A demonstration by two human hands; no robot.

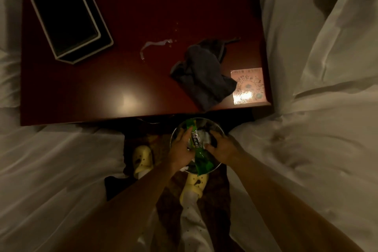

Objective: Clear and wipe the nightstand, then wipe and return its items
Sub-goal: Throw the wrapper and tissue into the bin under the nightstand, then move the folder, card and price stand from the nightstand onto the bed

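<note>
- Bedding (41, 149), white and rumpled, lies along the left side of the dark red tabletop (126, 26) and below its near-left corner.
- Black box (65, 12) with pale edging sits at the far-left corner of the tabletop, turned at a slant.
- Spilled liquid (152, 46) makes a pale streak with small drops near the middle of the tabletop, apart from the box and just left of the cloth.
- Dark grey cloth (201, 75) lies crumpled toward the near-right part of the tabletop, one end reaching the near edge.
- Pink card (248, 86) lies flat at the near-right corner of the tabletop, touching or partly under the cloth's right side.
- Left hand (182, 149) is below the near edge of the tabletop, its grip clamped on a green wrapper (199, 149) from the left.
- Right hand (219, 150) has its grip closed on the same wrapper from the right; the wrapper runs lengthwise between the two hands.
- Round bin (218, 127) with a shiny rim stands on the floor directly under the hands, just in front of the tabletop's near edge; white crumpled scraps show inside.
- Yellow clogs (143, 159) are on the carpet (214, 190) beside and below the bin.
- More white bedding fills the right side.
</note>
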